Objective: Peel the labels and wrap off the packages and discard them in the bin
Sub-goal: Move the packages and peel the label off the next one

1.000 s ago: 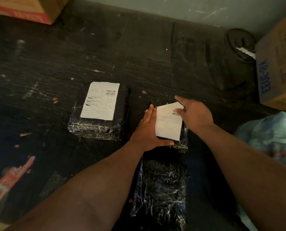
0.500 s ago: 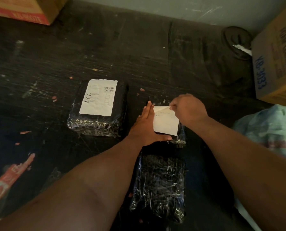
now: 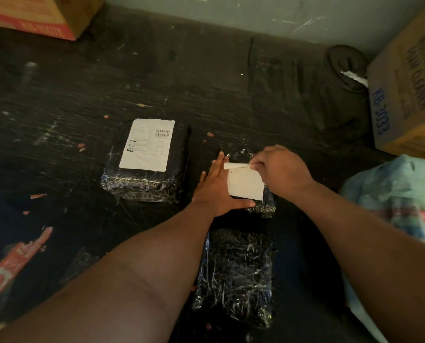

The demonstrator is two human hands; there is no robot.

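The right hand pinches the curled far edge of the white label on the small wrapped package, at 6 o'clock from the floor's centre. The left hand, fingers straight, presses it down. Best pull low and slowly toward 6 o'clock, so the paper does not tear.

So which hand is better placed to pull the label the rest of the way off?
The right hand: its fingers already pinch the label's curled far edge. The left hand lies flat, bracing the package, so it should probably stay.
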